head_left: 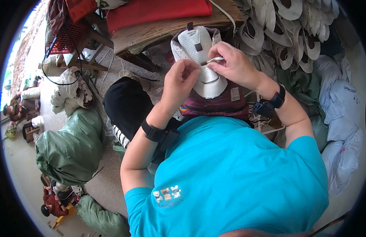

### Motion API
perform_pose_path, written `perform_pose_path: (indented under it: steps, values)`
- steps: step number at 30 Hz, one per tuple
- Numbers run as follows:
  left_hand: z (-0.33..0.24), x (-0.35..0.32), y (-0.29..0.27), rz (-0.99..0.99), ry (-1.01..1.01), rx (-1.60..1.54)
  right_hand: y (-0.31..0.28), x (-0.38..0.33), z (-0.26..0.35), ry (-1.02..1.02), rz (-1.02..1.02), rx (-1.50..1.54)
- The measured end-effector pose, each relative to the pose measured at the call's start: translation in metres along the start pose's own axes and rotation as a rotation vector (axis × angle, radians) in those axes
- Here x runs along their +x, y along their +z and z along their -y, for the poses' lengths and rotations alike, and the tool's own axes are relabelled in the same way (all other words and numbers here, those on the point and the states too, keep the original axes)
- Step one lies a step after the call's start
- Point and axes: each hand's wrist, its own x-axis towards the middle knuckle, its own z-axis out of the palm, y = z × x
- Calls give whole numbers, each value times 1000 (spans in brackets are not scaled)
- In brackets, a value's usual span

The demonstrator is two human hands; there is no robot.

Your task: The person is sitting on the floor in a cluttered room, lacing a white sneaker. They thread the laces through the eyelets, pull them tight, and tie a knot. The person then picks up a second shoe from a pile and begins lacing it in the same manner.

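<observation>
A white mesh shoe upper rests on the dark striped cushion in your lap, one piece between both hands. Your right hand has its fingertips closed on a thin white lace over the middle of the upper; your left hand pinches the upper's near edge, fingers curled tight.

Judged from this hold, the lace could slip out of the pinch or miss its hole, since the grip is only at the fingertips and the mesh is soft. The upper could also slide off the cushion if the left hand eases.

Count: one upper in hand, one lace, two dark wristbands, one on each wrist. Behind the work, a heap of white soles or uppers is stacked too densely to count. To your left lie two green sacks, with a red crate beyond. Pale filled bags are piled on your right.
</observation>
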Motion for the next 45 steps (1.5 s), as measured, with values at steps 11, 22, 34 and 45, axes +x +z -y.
perform_pose_path:
  steps: [11, 22, 34, 45]
  values:
    - [-2, -2, 6, -52, 27, 140, 5, 5, -5, 71, 111, 80]
    - [-10, 6, -6, -80, 503, 873, -2, 7, 18, 133, 164, 110]
    - [33, -126, -334, -1377, 175, -138, -20, -17, -4, 290, 164, 131]
    - [-28, -39, -157, -590, -77, -385, -52, -61, -102, 1020, 378, 69]
